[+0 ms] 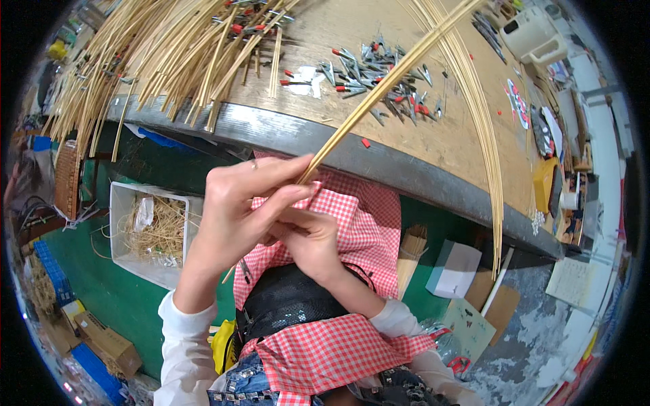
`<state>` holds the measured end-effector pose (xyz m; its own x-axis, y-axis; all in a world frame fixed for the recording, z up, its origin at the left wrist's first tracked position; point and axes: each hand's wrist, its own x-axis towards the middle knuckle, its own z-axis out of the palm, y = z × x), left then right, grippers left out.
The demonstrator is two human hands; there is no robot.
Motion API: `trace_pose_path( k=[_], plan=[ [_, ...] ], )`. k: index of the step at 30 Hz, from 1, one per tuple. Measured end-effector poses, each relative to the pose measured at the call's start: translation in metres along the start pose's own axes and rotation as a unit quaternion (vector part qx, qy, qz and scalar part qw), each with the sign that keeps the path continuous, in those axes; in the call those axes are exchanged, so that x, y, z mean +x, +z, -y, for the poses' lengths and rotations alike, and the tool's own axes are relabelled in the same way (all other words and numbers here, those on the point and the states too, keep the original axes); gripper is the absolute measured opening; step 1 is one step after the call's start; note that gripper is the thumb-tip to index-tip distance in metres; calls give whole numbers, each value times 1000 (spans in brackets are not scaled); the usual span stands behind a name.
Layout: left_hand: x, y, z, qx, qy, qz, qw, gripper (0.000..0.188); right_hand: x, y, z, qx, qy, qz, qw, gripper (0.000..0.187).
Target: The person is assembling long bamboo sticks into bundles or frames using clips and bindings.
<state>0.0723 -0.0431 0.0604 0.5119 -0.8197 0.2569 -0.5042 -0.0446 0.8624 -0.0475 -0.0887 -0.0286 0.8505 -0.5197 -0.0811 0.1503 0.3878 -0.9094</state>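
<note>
A thin bundle of long bamboo strips [379, 91] slants from my hands up across the table to the upper right. My left hand [237, 203] is closed, with thumb and forefinger pinching the bundle near its lower end. Just below and to the right, my right hand [311, 247] is closed with its fingers curled in against the left one. Whatever it grips is hidden behind the fingers. Both hands are above my lap, over a red-and-white checked apron [338, 213], in front of the table edge.
A pile of bamboo strips [169, 54] overhangs the table [305, 122] at left. Metal spring clips [393, 74] with red tips lie mid-table; more long strips [474, 101] droop over the right edge. A white bin [125, 254] of scraps and a white box [455, 269] stand below.
</note>
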Motion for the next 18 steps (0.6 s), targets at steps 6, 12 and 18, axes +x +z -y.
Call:
trace_pose_path(
  k=[6, 12, 18],
  plan=[
    [-10, -6, 8, 14, -20, -21, 999, 12, -1, 0, -10, -152, 8, 79, 985, 13],
    [-45, -17, 18, 23, -94, 28, 995, 11, 32, -38, 72, 3, -71, -56, 996, 18],
    [-78, -24, 30, 38, -167, 115, 978, 13, 51, -63, 103, 49, -42, -59, 996, 14]
  ],
)
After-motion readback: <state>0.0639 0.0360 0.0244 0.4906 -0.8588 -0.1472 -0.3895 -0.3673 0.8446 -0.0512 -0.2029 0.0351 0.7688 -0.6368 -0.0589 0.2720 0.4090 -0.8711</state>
